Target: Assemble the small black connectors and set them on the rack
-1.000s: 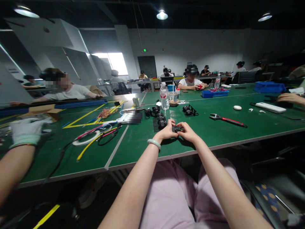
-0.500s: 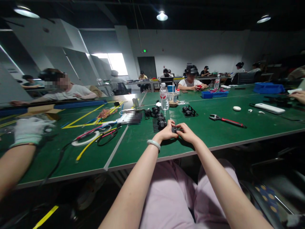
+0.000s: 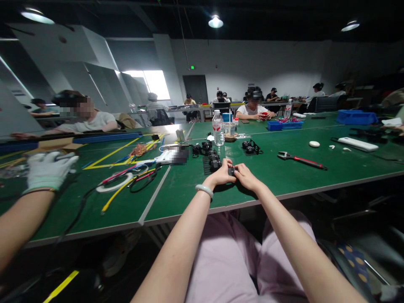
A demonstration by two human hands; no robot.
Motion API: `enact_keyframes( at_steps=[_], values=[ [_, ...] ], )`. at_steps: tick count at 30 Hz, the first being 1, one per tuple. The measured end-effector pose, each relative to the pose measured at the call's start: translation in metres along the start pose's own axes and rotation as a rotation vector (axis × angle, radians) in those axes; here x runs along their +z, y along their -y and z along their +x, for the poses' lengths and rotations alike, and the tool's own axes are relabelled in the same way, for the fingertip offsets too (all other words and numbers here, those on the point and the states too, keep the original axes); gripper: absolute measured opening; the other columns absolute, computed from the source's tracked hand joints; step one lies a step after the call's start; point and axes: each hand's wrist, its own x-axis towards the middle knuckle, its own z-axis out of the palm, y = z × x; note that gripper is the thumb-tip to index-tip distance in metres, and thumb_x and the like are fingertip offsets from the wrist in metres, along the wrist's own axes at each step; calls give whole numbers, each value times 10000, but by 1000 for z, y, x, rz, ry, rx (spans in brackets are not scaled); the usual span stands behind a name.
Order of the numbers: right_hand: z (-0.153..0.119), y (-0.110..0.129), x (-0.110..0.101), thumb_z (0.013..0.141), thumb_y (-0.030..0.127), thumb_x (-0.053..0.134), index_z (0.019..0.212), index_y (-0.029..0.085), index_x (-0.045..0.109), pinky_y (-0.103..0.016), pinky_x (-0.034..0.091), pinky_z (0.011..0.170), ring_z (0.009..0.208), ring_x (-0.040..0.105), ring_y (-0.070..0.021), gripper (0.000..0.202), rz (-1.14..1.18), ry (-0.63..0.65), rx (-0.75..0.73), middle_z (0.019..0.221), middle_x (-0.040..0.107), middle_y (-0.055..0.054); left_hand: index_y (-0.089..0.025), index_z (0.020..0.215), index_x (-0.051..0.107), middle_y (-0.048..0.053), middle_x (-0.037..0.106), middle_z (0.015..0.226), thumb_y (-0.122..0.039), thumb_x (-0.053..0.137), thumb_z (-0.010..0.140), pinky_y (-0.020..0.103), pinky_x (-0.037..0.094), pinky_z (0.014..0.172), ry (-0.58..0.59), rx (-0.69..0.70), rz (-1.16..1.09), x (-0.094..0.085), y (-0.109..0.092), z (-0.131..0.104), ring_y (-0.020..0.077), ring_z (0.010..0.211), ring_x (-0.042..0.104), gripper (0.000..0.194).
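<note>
Between my two hands is a small black part (image 3: 231, 171), mostly covered by my fingers, so its exact kind does not show. My left hand (image 3: 222, 174), with a pale bangle at the wrist, is closed on its left side. From the right, my right hand (image 3: 246, 176) pinches the same part. Just beyond my left hand stands a row of black block-shaped parts (image 3: 214, 160) with comb-like ridges along one side. More black parts (image 3: 251, 147) with a looped cable lie farther back to the right.
A water bottle (image 3: 218, 128) stands behind the black parts. On the right lie a red-handled adjustable wrench (image 3: 303, 160), a white case (image 3: 314, 144) and a long white device (image 3: 356, 144). Cables (image 3: 120, 183) spread out on the left, near a co-worker's gloved hand (image 3: 47, 170).
My right fingers have closed in slightly around the black part; my left hand stays nearly still. At the left, the co-worker's gloved hand has shifted a little to the right.
</note>
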Motion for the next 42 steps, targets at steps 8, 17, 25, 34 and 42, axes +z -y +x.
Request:
enact_keyframes(
  at_steps=[8, 17, 25, 34, 42],
  values=[
    [0, 6, -3, 860, 280, 295, 1015, 172, 477, -350, 315, 899, 990, 411, -170, 263, -41, 31, 53, 988, 456, -67, -206, 976, 260, -4, 358, 923, -121, 628, 519, 260, 411, 740, 7, 0, -9, 1, 2, 1, 117, 835, 431, 593],
    [0, 2, -3, 798, 278, 361, 962, 163, 462, -340, 325, 908, 972, 418, -159, 224, 212, -119, 118, 987, 429, -59, -205, 986, 256, 1, 352, 932, -155, 661, 516, 286, 416, 758, 1, -13, 9, 0, 1, 1, 132, 856, 437, 623],
    [-2, 4, -7, 586, 108, 504, 982, 209, 435, -301, 412, 808, 988, 405, -159, 415, 340, -30, 80, 1035, 357, -29, -200, 1006, 249, 11, 363, 947, -152, 647, 536, 281, 413, 753, 18, -5, -4, 0, 1, 1, 139, 865, 443, 618],
    [-4, 4, -7, 635, 133, 516, 981, 206, 485, -321, 411, 833, 971, 428, -151, 355, 304, -28, 30, 1027, 361, -29, -204, 1011, 240, 8, 340, 948, -143, 635, 537, 261, 416, 728, 10, 12, 3, 0, 2, 0, 128, 853, 438, 620],
    [-5, 1, -4, 660, 147, 533, 987, 214, 493, -315, 432, 808, 907, 455, -134, 336, 288, -40, -9, 1011, 377, -26, -195, 1003, 255, 11, 345, 948, -147, 643, 523, 291, 406, 790, 3, 2, 27, 0, 3, 1, 139, 885, 432, 619]
  ],
)
